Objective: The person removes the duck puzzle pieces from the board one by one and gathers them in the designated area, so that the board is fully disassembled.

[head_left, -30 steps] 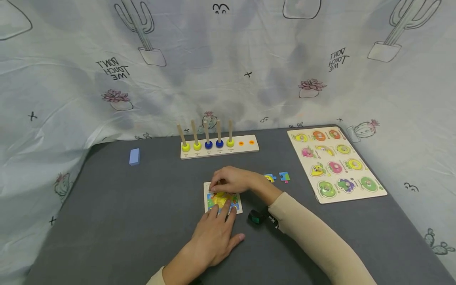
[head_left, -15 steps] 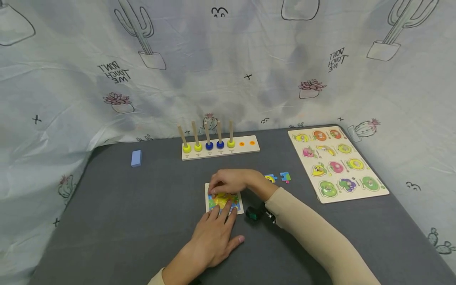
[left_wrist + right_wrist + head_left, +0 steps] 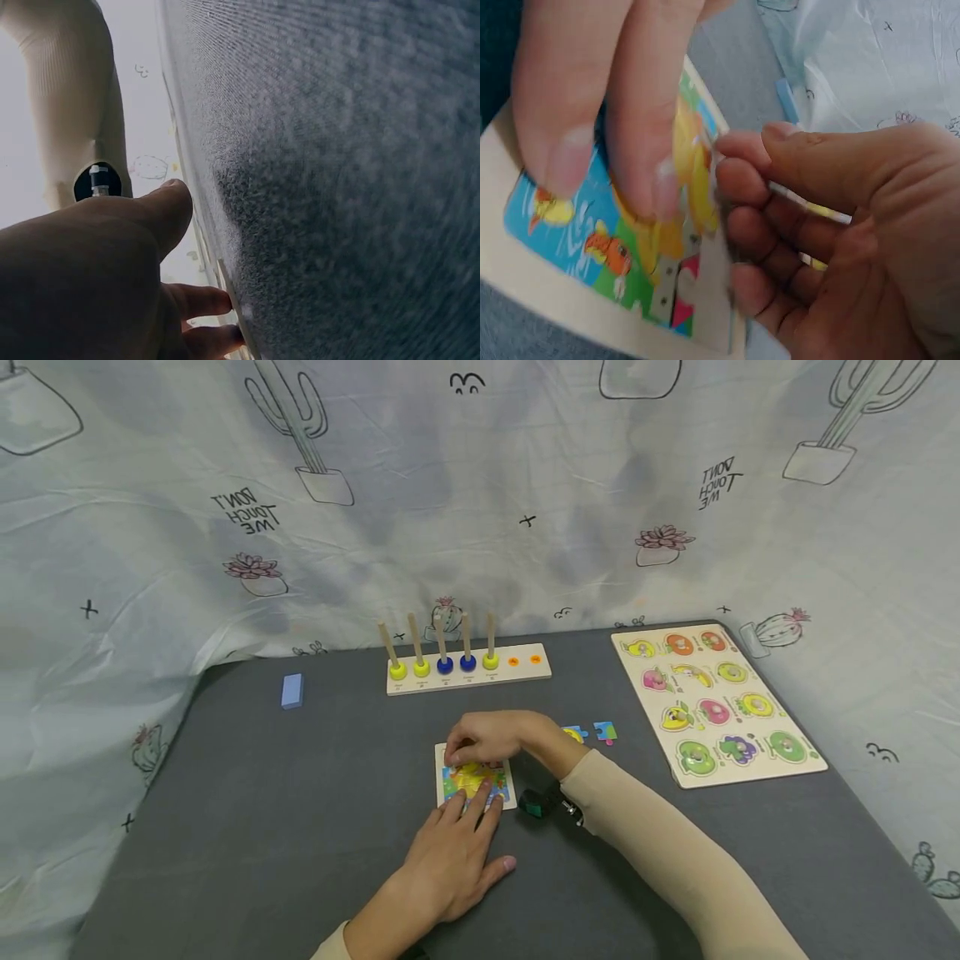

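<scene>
A small jigsaw puzzle in a pale wooden tray [image 3: 440, 781] lies on the grey table, with a yellow figure and blue water. My left hand [image 3: 452, 864] rests flat, its straight fingertips pressing on the picture; in the left wrist view, the fingers of the left hand [image 3: 90, 277] touch the tray's edge. At the tray's upper part, my right hand [image 3: 486, 737] has curled fingers. Close up, its thumb and forefinger pinch the edge of a yellow puzzle piece [image 3: 699, 184], partly hidden by the fingers. Bare tray floor [image 3: 714, 307] shows beside the pieces.
Two loose puzzle pieces, one with yellow [image 3: 575, 734] and one blue-green [image 3: 605, 732], lie right of the tray. Behind stands a board with pegs and rings [image 3: 468, 681]. A fruit puzzle board [image 3: 712, 739] is at right, a blue block [image 3: 292, 691] at left.
My right hand shifts slightly over the tray's upper part, its fingers still bent. The left hand stays on the puzzle. The head view has shifted a little.
</scene>
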`<state>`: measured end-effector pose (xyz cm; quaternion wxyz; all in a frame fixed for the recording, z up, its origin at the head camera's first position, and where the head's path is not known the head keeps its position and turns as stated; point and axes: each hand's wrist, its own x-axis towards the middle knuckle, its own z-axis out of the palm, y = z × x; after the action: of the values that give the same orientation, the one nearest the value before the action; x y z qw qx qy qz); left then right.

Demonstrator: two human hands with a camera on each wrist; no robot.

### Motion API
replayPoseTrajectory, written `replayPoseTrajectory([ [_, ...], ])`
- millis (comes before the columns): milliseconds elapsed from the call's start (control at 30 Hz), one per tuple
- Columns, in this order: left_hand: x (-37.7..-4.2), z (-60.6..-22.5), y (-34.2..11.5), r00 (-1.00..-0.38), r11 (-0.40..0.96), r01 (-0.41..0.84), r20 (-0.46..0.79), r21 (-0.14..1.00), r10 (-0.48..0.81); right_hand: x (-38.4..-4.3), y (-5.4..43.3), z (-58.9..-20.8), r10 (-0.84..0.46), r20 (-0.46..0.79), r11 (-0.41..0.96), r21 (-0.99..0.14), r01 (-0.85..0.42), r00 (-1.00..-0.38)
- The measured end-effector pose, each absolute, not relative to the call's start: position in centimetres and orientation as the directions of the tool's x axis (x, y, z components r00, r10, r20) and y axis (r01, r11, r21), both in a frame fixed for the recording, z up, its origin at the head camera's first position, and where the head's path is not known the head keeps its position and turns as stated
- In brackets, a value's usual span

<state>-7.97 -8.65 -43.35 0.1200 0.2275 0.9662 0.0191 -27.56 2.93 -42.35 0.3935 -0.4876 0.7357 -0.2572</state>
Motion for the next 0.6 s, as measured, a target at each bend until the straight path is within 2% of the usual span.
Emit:
replayPoseTrajectory([
  [600,-7.97,-43.50,-8.68,-0.869,0.900,0.428,-0.235,0.087,0.436,-28.30,3.66,-42.55,-0.927,-0.351,0.372,-0.810,-0.454,-0.133],
])
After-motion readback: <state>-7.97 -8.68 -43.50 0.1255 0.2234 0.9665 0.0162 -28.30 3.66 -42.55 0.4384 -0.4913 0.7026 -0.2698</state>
